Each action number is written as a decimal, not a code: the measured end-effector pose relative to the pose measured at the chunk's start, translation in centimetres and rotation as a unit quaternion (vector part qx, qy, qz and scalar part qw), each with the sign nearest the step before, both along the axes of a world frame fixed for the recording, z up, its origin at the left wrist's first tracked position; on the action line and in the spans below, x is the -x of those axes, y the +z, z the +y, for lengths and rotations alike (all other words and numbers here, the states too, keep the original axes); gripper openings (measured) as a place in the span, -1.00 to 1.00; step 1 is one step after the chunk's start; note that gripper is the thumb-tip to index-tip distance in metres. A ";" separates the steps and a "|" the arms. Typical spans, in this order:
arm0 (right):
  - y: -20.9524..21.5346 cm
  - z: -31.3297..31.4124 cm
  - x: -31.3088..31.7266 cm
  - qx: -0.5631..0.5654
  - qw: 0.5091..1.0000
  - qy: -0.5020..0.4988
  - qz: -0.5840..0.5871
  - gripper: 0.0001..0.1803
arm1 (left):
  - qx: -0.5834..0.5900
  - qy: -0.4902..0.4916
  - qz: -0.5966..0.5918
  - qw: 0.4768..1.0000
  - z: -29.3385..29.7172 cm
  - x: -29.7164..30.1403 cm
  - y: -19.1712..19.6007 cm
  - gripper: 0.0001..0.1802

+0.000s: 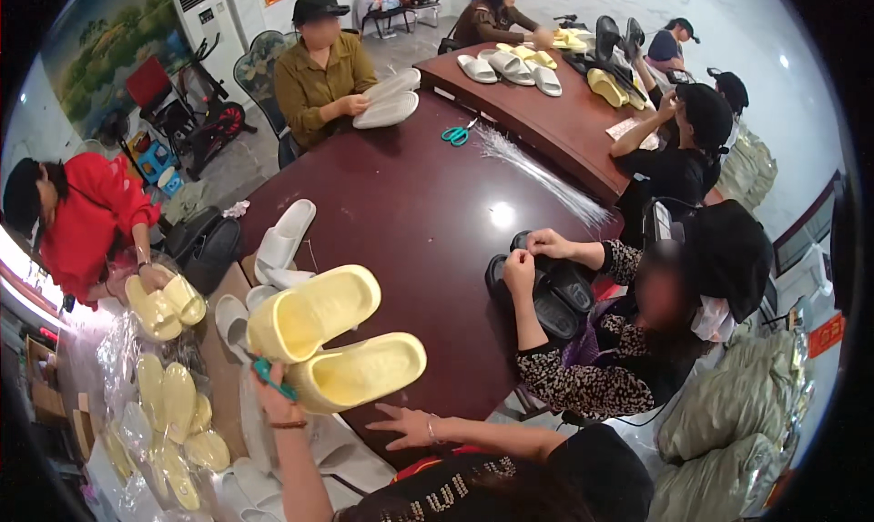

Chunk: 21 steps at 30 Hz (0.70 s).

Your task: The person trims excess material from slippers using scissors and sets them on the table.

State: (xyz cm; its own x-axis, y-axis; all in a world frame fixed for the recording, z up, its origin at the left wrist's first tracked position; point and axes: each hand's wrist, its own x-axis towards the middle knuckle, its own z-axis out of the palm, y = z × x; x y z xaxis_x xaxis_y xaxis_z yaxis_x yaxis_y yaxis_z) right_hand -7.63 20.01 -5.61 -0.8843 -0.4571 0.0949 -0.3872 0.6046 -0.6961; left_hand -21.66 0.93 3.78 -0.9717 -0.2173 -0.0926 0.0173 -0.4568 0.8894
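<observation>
My left hand (276, 404) is closed around teal-handled scissors (273, 379) and presses against the heel side of a pair of pale yellow slippers, partly hiding its fingers. One yellow slipper (319, 311) lies at an angle above the other yellow slipper (369, 369); both appear raised over the table's edge, toes and openings facing up. My right hand (407, 425), with a bracelet at the wrist, is stretched out, fingers spread, just below the lower slipper and holding nothing. White slippers (289, 235) lie on the table behind the yellow pair.
Around the dark red table (391, 212) sit co-workers handling slippers: white ones at the far side, black slippers (557, 304) at the right. Another pair of teal scissors (457, 135) lies by a bundle of white ties (546, 176). Bagged yellow slippers (168, 404) fill the left side.
</observation>
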 end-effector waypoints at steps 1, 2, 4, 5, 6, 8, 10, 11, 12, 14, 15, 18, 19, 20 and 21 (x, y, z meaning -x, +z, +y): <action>0.9 0.7 0.1 -0.060 0.996 -0.048 0.049 -0.65 | -0.001 -0.007 0.001 1.000 0.9 0.9 -0.9 -0.47; 1.6 1.7 0.6 -0.062 0.995 -0.050 0.052 -0.65 | 0.024 -0.016 -0.004 1.000 1.6 1.8 -2.1 -0.46; 2.7 4.7 1.4 0.080 0.973 -0.195 -0.094 -0.69 | 0.075 -0.030 -0.020 0.997 3.7 2.7 -2.7 -0.40; 3.3 5.8 1.8 0.091 0.967 -0.238 -0.026 -0.74 | 0.071 -0.030 -0.022 0.997 4.5 2.7 -3.4 -0.40; 4.7 6.4 1.9 0.079 0.954 -0.291 -0.008 -0.77 | 0.100 -0.037 -0.029 0.994 5.1 2.6 -4.5 -0.40; 5.3 7.0 1.6 0.072 0.927 -0.368 -0.009 -0.81 | 0.141 -0.068 -0.058 0.986 6.4 2.1 -6.1 -0.38; 4.8 7.2 1.1 0.087 0.913 -0.394 -0.048 -0.80 | 0.224 -0.063 -0.021 0.972 7.4 1.6 -8.7 -0.37; 4.4 7.8 1.4 0.083 0.916 -0.389 -0.049 -0.80 | 0.228 -0.056 -0.009 0.972 8.4 1.9 -9.1 -0.37; 3.7 8.3 1.5 0.029 0.923 -0.383 0.002 -0.75 | 0.226 -0.050 -0.014 0.973 8.8 1.7 -9.4 -0.37; 4.3 8.6 2.3 -0.068 0.931 -0.352 0.067 -0.50 | 0.233 -0.084 -0.022 0.969 9.4 1.1 -9.3 -0.36; 4.3 8.6 3.2 -0.079 0.929 -0.344 0.109 -0.31 | 0.311 -0.085 0.007 0.947 9.8 0.8 -7.8 -0.36; 1.9 8.9 6.1 -0.198 0.920 -0.336 0.034 -0.13 | 0.371 -0.143 0.020 0.917 11.2 1.4 -7.1 -0.39; 1.2 9.0 6.9 -0.228 0.914 -0.325 0.083 -0.18 | 0.359 -0.167 -0.008 0.918 11.6 1.1 -7.0 -0.39; 1.8 8.8 7.7 -0.177 0.927 -0.324 0.059 -0.31 | 0.337 -0.155 -0.009 0.929 12.0 0.4 -6.9 -0.40; 2.6 8.8 8.8 -0.162 0.937 -0.306 0.055 -0.43 | 0.314 -0.145 -0.001 0.939 12.7 0.5 -7.1 -0.42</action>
State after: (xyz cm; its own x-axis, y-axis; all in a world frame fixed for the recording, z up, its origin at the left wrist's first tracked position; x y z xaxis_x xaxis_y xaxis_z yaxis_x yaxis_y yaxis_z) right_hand -16.40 28.81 -3.03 -0.9832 0.1109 0.1447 0.0416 0.9093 -0.4142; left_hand -22.12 13.60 -3.33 -0.9984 0.0427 -0.0373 -0.0295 0.1712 0.9848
